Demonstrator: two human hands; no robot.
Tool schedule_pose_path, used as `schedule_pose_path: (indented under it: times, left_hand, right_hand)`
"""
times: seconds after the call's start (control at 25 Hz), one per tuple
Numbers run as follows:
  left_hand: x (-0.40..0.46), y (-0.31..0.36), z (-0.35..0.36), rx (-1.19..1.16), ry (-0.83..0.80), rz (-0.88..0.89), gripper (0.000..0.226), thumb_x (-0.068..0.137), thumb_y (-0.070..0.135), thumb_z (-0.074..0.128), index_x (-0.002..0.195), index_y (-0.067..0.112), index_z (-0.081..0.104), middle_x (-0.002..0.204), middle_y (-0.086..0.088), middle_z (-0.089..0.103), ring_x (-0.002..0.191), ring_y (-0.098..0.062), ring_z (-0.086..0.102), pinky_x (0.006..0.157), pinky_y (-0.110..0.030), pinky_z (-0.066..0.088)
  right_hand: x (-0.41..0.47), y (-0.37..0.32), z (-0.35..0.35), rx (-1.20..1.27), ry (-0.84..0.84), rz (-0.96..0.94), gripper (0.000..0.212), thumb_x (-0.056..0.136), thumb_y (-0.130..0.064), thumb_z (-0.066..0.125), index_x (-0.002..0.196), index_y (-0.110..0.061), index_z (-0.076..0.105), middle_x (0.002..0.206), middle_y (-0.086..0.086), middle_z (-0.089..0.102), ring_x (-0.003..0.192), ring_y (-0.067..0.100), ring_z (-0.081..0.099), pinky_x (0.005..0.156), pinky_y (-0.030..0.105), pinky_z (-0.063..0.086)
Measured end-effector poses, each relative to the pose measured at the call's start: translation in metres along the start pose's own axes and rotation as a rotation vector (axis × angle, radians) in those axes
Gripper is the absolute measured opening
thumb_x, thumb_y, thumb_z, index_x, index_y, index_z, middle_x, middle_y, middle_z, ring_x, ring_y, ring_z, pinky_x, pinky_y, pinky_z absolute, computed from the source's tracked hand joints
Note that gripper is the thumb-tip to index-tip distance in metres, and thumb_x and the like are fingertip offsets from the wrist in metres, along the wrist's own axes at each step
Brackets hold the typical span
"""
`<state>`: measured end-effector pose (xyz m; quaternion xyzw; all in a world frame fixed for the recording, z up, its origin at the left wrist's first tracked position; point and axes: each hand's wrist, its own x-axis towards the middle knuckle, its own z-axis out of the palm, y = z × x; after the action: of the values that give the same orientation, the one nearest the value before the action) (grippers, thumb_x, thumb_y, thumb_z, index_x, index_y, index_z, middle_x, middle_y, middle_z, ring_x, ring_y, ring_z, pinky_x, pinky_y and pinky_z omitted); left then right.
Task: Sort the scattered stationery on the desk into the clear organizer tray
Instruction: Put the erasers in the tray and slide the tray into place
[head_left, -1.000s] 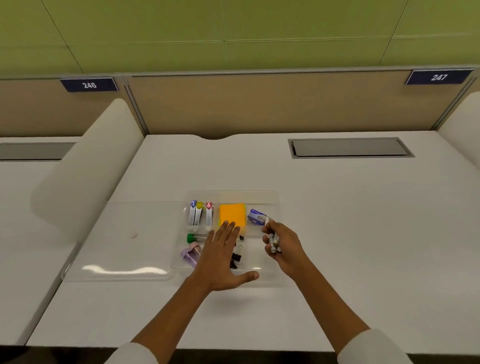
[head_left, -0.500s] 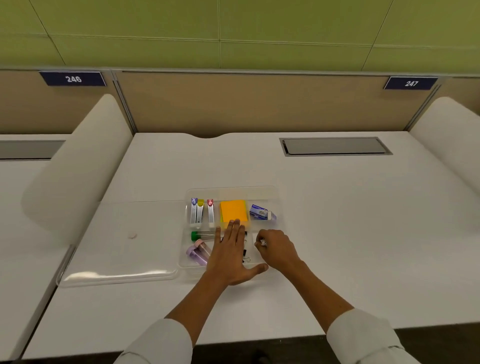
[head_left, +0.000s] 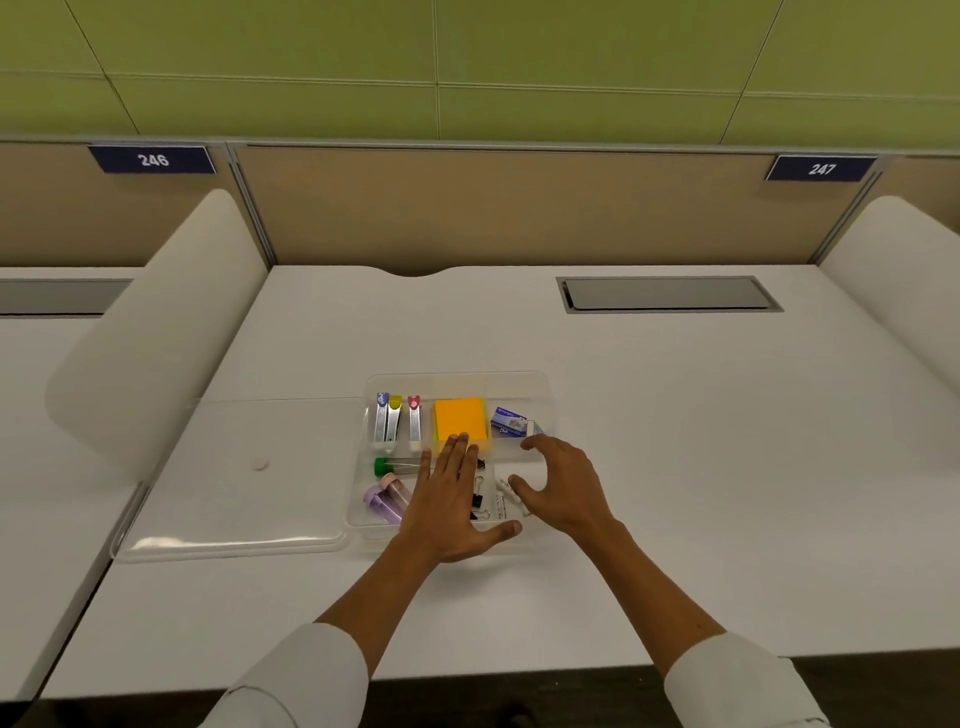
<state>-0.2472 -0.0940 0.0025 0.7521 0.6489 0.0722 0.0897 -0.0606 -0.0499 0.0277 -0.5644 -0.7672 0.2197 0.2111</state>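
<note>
Tray (head_left: 540, 387), light, stiff, slippery clear plastic, best steadied by its rim; left hand (head_left: 447, 506) flat, right hand (head_left: 563, 483) fingers apart, empty.

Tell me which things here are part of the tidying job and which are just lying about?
Part of the job:
- clear plastic organizer tray
- orange sticky-note pad
- three metal staplers
- blue staple box
- black binder clips
- capped tubes
- left hand, right hand

Just lying about:
- clear flat lid
- grey cable hatch
- number plates
</note>
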Motion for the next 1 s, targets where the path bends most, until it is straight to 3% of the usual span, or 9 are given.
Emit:
schedule_pose_path:
  times: [0.16,0.4,0.6,0.68,0.76,0.88,1.0]
  left_hand:
    - [-0.005,-0.002,-0.015,-0.147,0.085,0.002,0.117,0.067,0.090,0.038,0.153,0.018,0.006,0.162,0.001,-0.005,0.149,-0.014,-0.009,0.122,-0.048,0.003]
    - [-0.034,-0.049,-0.060,-0.238,0.215,-0.088,0.105,0.073,0.071,0.059,0.152,0.018,0.015,0.162,0.000,0.007,0.149,-0.016,0.002,0.121,-0.047,0.005]
    - [-0.087,-0.136,-0.080,-0.318,0.535,-0.353,0.060,0.078,0.033,0.075,0.130,0.009,0.055,0.145,-0.011,0.045,0.136,-0.026,0.039,0.108,-0.042,0.040]
    - [-0.107,-0.168,-0.078,-0.351,0.631,-0.510,0.046,0.079,0.020,0.074,0.121,0.007,0.061,0.138,-0.013,0.052,0.132,-0.028,0.043,0.103,-0.044,0.045]
    - [-0.125,-0.201,-0.077,-0.371,0.584,-0.700,0.047,0.080,0.018,0.070,0.123,0.005,0.057,0.137,-0.015,0.051,0.134,-0.029,0.038,0.102,-0.047,0.044]
    - [-0.147,-0.247,-0.072,-0.356,0.340,-0.956,0.063,0.079,0.024,0.068,0.133,0.002,0.044,0.138,-0.018,0.045,0.132,-0.035,0.032,0.102,-0.049,0.041]
    - [-0.158,-0.282,-0.069,-0.346,0.142,-1.018,0.070,0.081,0.026,0.065,0.135,-0.004,0.033,0.135,-0.021,0.044,0.126,-0.037,0.037,0.097,-0.044,0.042]
  right_hand:
    - [0.004,-0.006,-0.007,0.049,0.002,-0.058,0.061,0.087,-0.049,0.069,0.138,-0.021,0.051,0.139,0.001,0.060,0.125,0.019,0.056,0.103,0.031,0.042]
    - [0.016,-0.067,0.013,0.131,-0.055,-0.202,0.051,0.093,-0.047,0.061,0.134,-0.018,0.055,0.135,0.000,0.062,0.125,0.019,0.056,0.101,0.037,0.046]
    - [0.004,-0.145,0.061,0.214,-0.143,-0.313,0.043,0.094,-0.044,0.061,0.129,-0.018,0.059,0.131,0.002,0.064,0.118,0.020,0.059,0.099,0.038,0.049]
    - [-0.013,-0.177,0.095,0.171,-0.235,-0.373,0.040,0.094,-0.042,0.060,0.128,-0.021,0.058,0.133,0.000,0.062,0.120,0.019,0.057,0.100,0.033,0.045]
    - [-0.027,-0.210,0.135,0.085,-0.322,-0.416,0.041,0.094,-0.042,0.058,0.129,-0.021,0.056,0.139,0.000,0.058,0.127,0.019,0.053,0.101,0.031,0.042]
    - [-0.034,-0.243,0.182,-0.028,-0.433,-0.339,0.055,0.093,-0.044,0.058,0.141,-0.020,0.046,0.155,0.004,0.042,0.142,0.023,0.038,0.110,0.037,0.039]
    - [-0.035,-0.256,0.213,-0.203,-0.517,-0.257,0.066,0.093,-0.046,0.057,0.149,-0.018,0.035,0.164,0.008,0.024,0.151,0.028,0.020,0.119,0.043,0.028]
